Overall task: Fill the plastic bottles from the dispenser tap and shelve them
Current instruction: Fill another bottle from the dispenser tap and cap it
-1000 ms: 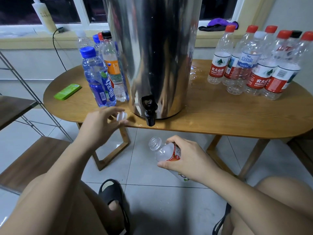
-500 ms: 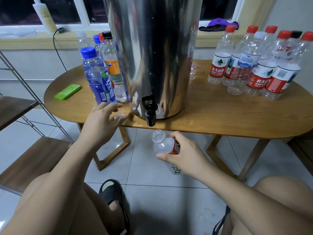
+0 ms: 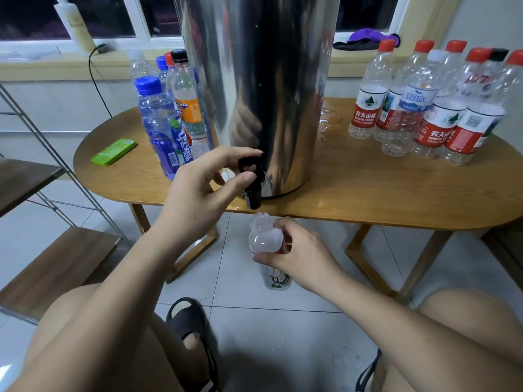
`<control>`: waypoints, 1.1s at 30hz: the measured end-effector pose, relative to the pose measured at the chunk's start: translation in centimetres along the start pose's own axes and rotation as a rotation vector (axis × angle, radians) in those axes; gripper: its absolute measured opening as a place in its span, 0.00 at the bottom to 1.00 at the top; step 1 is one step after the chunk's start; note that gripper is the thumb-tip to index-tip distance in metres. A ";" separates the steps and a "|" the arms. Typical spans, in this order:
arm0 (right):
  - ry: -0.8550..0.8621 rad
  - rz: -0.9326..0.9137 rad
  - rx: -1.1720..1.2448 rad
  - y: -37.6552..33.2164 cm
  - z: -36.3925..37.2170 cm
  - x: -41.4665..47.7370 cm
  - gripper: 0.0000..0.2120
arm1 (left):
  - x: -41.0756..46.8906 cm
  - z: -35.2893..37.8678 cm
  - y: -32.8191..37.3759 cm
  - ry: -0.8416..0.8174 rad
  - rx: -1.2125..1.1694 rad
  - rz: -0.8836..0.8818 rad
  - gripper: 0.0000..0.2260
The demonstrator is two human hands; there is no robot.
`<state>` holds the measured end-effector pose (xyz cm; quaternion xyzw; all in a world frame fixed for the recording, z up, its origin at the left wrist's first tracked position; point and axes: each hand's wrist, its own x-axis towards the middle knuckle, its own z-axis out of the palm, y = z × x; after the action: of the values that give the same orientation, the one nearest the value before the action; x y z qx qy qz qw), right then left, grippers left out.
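Left hand (image 3: 209,190): forefinger laid over the top of the black tap (image 3: 253,196), thumb against its front; I read that as a pinch on the lever. Right hand (image 3: 302,257), below and just right of the left, is wrapped round the shoulder of an uncapped clear bottle (image 3: 264,237) with a red label. The bottle is held roughly upright, its open mouth directly under the spout and just apart from it. I cannot tell whether its base meets the floor. The tap juts from the foot of the steel dispenser (image 3: 263,94), which stands behind the left hand at the near edge of the wooden desk (image 3: 368,193). Just left of that hand sits a cluster of blue-capped bottles (image 3: 161,128), with a green flat case (image 3: 114,152) further left. Well to the right of both hands stands a group of red-capped bottles (image 3: 424,114), with a wet patch (image 3: 325,123) between them and the dispenser. Far left, beyond the left forearm, is a wooden shelf (image 3: 56,264) in a metal frame. A black sandal (image 3: 186,321) shows on the tiles below.
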<state>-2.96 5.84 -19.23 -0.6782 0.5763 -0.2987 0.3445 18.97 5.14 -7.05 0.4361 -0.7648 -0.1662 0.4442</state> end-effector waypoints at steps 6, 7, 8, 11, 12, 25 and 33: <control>-0.009 0.002 0.074 0.2 0.8 0.3 0.31 | 0.0 0.4 -0.1 0.077 0.094 0.045 0.15; -0.009 0.001 0.085 0.3 1.0 0.4 0.30 | -0.1 0.5 0.0 0.090 0.108 0.052 0.14; -0.011 -0.001 0.095 0.4 1.1 0.4 0.30 | -0.2 0.6 0.0 0.105 0.118 0.061 0.14; -0.017 0.001 0.120 0.5 1.2 0.5 0.30 | -0.6 0.9 0.1 0.143 0.122 0.081 0.12; -0.017 -0.001 0.129 0.5 1.3 0.5 0.30 | -0.7 1.0 0.1 0.154 0.120 0.084 0.12; -0.022 0.014 0.140 1.1 2.1 0.8 0.30 | -1.6 1.3 0.2 0.169 0.046 0.036 0.08; -0.029 0.018 0.119 1.4 2.7 0.9 0.30 | -1.8 1.4 0.6 0.168 0.045 0.021 0.08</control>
<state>-1.44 5.11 -21.97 -0.6556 0.5584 -0.3197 0.3952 17.97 6.77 -8.41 0.4504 -0.7328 -0.1072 0.4986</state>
